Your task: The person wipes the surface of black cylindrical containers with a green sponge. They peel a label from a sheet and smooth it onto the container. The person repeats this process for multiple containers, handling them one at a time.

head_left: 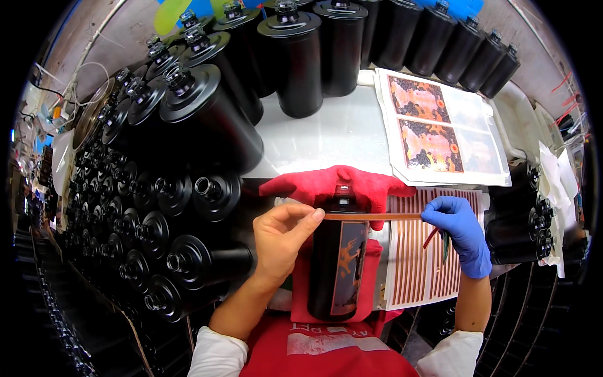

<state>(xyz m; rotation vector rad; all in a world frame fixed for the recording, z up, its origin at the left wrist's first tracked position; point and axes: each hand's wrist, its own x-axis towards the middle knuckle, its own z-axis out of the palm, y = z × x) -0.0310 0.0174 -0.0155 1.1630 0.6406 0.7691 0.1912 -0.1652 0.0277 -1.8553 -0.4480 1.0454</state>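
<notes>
A black glass bottle (321, 276) lies neck-away in front of me on a red cloth (295, 183). On its side is a dark rectangular decal (349, 267) with an orange pattern. A thin copper-brown strip (392, 217) is stretched level across the bottle near its shoulder. My bare left hand (279, 235) pinches the strip's left end between thumb and fingers, just left of the bottle. In a blue glove, my right hand (461, 232) pinches the other end, well to the right. Slim red and green pieces (446, 247) stick out below the gloved fingers; their kind is unclear.
Under my right hand lies a sheet of copper strips (408, 270). Beyond it, a stack of printed decal sheets (427, 147) rests on the pale worktop (352, 129). Upright black bottles (292, 69) line the back; many more (207, 251) crowd the left. Others (518, 232) lie at right.
</notes>
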